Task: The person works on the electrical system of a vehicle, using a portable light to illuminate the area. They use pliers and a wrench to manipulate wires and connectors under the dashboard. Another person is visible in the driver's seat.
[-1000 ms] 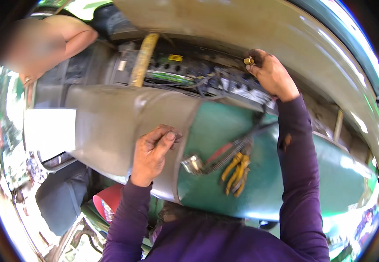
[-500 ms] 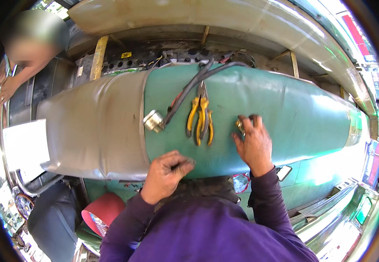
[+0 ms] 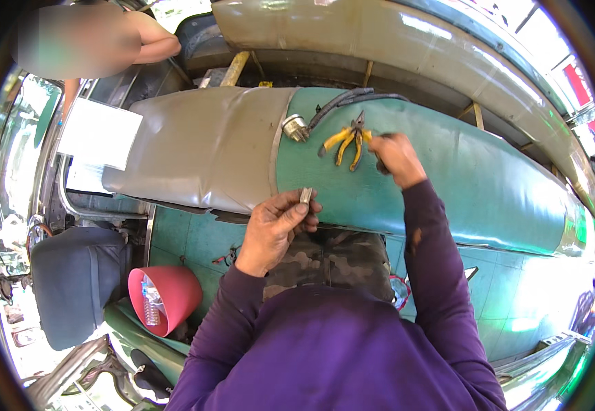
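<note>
My left hand is closed, pinching a small silvery metal piece between thumb and fingers above the bench seat's near edge. My right hand, slightly blurred, has its fingers curled round a yellow handle end at the right side of the pliers. These have yellow and dark grips, their jaws pointing away from me; two pairs appear to overlap, handles spread. Left of them lies a round silvery metal fitting at the end of a dark cable.
The padded seat is brown on the left and green on the right. White paper lies at its left end, near another person. A pink bin with a plastic bottle stands on the tiled floor beside a grey seat.
My right hand has left a small brass-coloured piece and reached the pliers, whose handles are now spread wider. The metal piece now shows in my left hand. The whole view has shifted.
</note>
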A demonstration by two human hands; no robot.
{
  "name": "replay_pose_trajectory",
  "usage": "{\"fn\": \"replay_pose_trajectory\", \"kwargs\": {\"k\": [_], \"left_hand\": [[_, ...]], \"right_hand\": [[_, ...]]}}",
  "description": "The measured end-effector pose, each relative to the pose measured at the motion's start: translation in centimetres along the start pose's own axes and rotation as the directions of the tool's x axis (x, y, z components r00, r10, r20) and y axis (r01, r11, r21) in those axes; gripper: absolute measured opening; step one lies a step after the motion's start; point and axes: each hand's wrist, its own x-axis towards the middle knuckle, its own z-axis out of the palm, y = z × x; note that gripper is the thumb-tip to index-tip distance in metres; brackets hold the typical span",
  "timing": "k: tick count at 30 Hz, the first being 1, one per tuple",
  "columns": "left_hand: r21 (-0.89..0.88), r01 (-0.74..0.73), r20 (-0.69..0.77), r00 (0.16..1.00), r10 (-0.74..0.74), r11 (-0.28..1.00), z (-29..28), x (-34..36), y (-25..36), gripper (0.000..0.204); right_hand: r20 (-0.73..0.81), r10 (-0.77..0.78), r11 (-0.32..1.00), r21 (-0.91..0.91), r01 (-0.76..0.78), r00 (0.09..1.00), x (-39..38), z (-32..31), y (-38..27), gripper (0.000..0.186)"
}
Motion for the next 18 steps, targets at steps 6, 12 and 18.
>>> {"fn": "replay_pose_trajectory", "kwargs": {"k": [6, 12, 18], "left_hand": [[0.004, -0.047, 0.088, 0.995, 0.046, 0.999, -0.8, -2.9, -2.3, 0.036], [0.048, 0.072, 0.108, 0.991, -0.077, 0.996, -0.2, -3.7, -3.5, 0.038], [0.342, -0.06, 0.121, 0.992, 0.019, 0.938, 1.0, -4.4, -3.8, 0.044]], "right_hand": [[0.265, -0.157, 0.473, 0.866, -0.163, 0.951, -17.1, 1.4, 2.2, 0.065], [0.371, -0.226, 0.166, 0.926, -0.339, 0.901, -26.1, 5.2, 2.3, 0.088], [0.406, -0.093, 0.508, 0.804, -0.307, 0.909, -26.3, 6.1, 1.1, 0.064]]}}
